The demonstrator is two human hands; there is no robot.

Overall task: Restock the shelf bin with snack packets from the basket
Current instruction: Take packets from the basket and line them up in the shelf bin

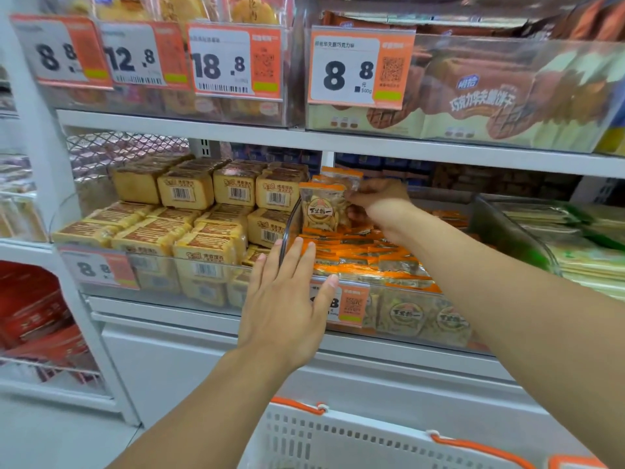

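Head view: left hand (282, 306) flat, fingers straight, against the clear front edge of the shelf bin (399, 319). Right hand (378, 201) reaches inside, fingers pinching upright snack packets (324, 208) at the bin's back left. Basket (338, 438) sits below.

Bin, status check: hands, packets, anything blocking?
Right hand holds packets upright at the bin's left rear. Left hand open, fingers at the front rim. Nothing blocking.

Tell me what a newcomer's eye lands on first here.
The right hand holds orange-topped snack packets upright at the back left of the clear shelf bin. The left hand lies open against the bin's front corner, and big price tags hang above.
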